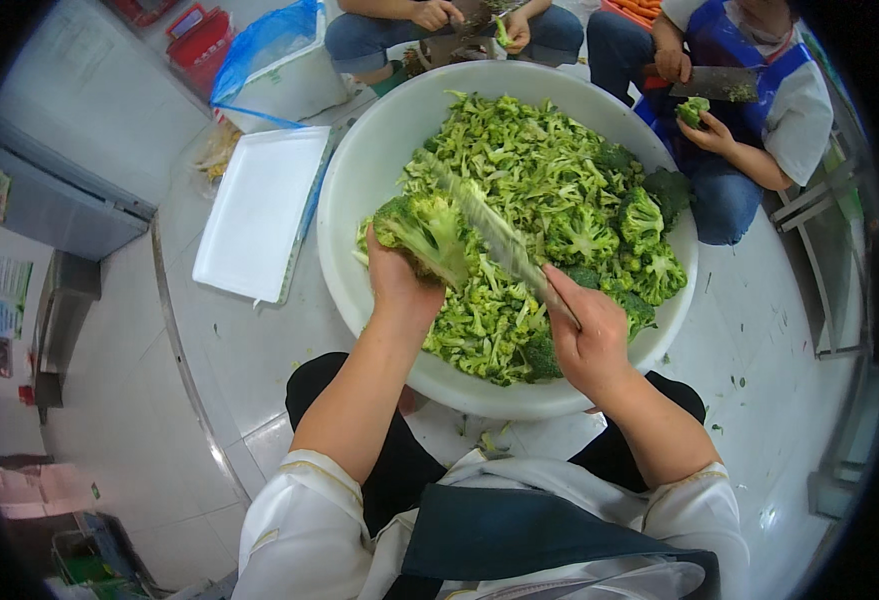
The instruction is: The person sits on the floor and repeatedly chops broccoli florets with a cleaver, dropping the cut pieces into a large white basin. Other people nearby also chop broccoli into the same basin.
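Observation:
My left hand [403, 281] grips a large piece of broccoli [428, 232] over the left side of a big white round tub [349, 300]. In my right hand [589, 322] is a knife [495, 232], its blade blurred and pointing up and left, close to the right side of that broccoli. Below both hands, cut broccoli pieces [514, 165] fill much of the tub. Larger broccoli heads [645, 217] lie along its right side, partly piled on one another. My fingers hide part of the held broccoli's base.
Two people sit across the tub, one holding a cleaver [717, 82] and a broccoli piece [692, 111], the other a blade and a green piece. A white foam lid [263, 214] lies left, near a foam box with a blue liner [289, 82]. Green scraps dot the tiled floor.

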Demonstrator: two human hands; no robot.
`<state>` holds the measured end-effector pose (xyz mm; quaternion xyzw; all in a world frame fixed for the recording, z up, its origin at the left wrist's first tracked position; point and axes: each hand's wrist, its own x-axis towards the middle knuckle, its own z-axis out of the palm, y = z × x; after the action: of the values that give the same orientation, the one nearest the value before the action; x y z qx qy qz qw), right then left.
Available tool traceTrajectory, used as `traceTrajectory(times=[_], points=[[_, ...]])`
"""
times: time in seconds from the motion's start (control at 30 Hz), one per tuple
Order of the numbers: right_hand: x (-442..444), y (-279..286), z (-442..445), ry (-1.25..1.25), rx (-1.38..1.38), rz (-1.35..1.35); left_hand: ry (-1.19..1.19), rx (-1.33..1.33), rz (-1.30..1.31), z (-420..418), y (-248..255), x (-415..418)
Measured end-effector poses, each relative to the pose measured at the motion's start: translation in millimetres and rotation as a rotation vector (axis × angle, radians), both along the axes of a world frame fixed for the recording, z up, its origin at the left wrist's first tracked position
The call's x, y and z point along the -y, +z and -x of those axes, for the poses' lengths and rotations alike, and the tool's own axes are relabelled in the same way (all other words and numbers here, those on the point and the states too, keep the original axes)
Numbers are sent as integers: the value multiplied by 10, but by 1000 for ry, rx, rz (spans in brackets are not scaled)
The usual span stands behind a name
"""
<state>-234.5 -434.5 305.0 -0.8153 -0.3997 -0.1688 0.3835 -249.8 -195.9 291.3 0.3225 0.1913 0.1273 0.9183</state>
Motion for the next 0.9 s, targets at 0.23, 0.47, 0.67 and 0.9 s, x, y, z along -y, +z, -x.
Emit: traceTrajectory(times=[0.23, 0.47, 0.67, 0.9], points=[[-106, 69, 180, 171, 286, 53, 83, 97, 95, 86, -304, -69], [-178, 178, 172, 163, 277, 12, 99, 90, 120, 62, -399, -83], [-156, 105, 131, 134, 276, 86, 122, 76, 90, 83, -397, -1], [-30, -339, -239, -132, 133, 258, 95, 16, 77, 115, -30, 98]])
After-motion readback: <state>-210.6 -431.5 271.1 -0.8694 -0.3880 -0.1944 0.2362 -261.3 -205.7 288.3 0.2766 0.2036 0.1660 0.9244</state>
